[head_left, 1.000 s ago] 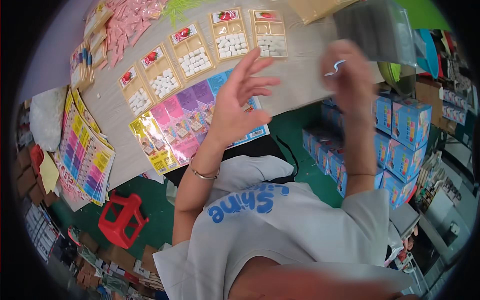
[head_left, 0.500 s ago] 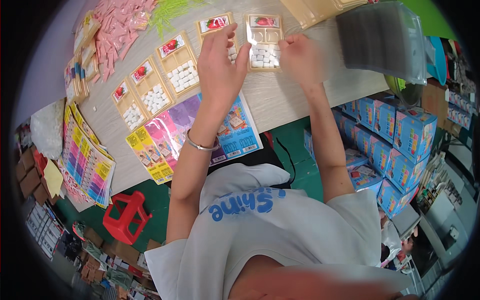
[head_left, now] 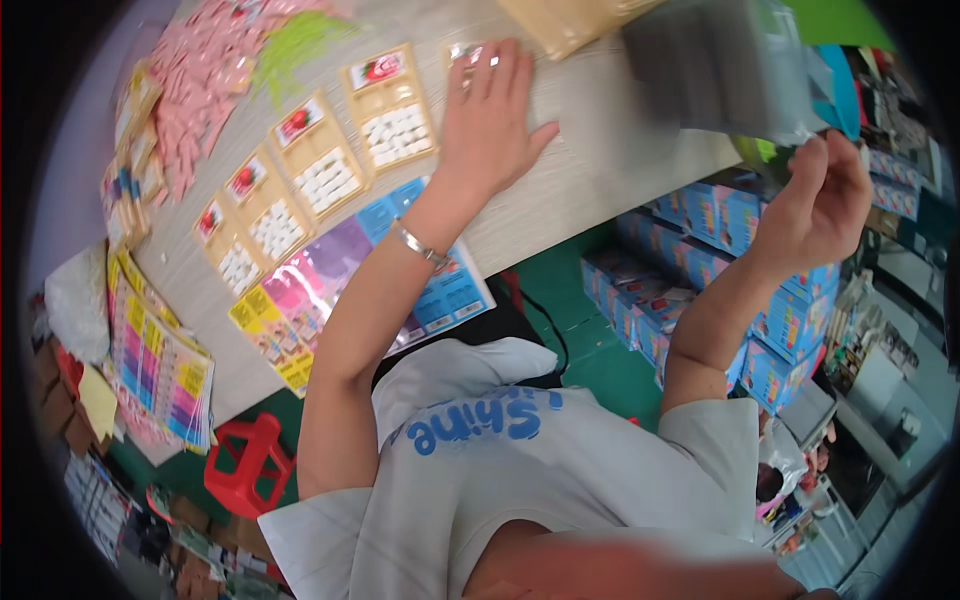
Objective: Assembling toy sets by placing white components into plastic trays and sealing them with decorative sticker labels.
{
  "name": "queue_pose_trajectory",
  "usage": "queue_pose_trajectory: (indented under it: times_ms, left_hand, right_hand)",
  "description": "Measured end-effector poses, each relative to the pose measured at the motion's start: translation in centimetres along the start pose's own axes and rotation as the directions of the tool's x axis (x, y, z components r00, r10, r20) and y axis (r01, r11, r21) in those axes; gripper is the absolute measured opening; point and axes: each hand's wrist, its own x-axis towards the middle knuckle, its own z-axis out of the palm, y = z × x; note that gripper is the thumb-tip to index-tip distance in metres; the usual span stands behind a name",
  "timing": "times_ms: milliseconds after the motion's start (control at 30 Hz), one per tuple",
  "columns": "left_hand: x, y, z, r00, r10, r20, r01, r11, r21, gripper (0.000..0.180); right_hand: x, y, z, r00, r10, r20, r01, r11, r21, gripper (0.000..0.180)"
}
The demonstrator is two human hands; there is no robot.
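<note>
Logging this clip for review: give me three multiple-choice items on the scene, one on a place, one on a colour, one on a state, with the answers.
1. Where does the left hand rest?
A. flat on a card at the right end of the card row
B. on the red stool
C. on the blue boxes

2. What colour is the stool on the floor?
A. yellow
B. red
C. white

3. How is the right hand?
A. pressed flat on the table
B. raised off the table, fingers curled
C. gripping the stool

Answers:
1. A, the palm covers most of the card beside the other tan cards.
2. B, it is plainly red against the green floor.
3. B, it is up above the blue boxes; whether it holds anything cannot be told.
</note>
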Motion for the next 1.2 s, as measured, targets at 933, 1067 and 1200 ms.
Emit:
queue_pose_trajectory:
  times_ms: [933, 1067, 1200]
  left_hand:
    - [-1.0, -2.9, -3.1, 0.974, 0.109, 0.197, -0.067, 0.976, -0.208, 0.099]
    - [0.8, -1.6, -4.7, 0.914, 0.008, 0.406, 0.023, 0.997, -0.073, 0.099]
    - [0.0, -1.5, -2.1, 0.971, -0.036, 0.235, 0.05, 0.997, -0.057, 0.095]
  right_hand:
    - [7.3, 8.0, -1.4, 0.636, 0.537, 0.554, -0.545, 0.821, -0.169, 0.021]
    - [8.0, 7.6, -1.6, 0.598, 0.58, 0.553, -0.577, 0.791, -0.206, 0.023]
    - [8.6, 5.9, -1.1, 0.558, 0.549, 0.622, -0.522, 0.815, -0.25, 0.022]
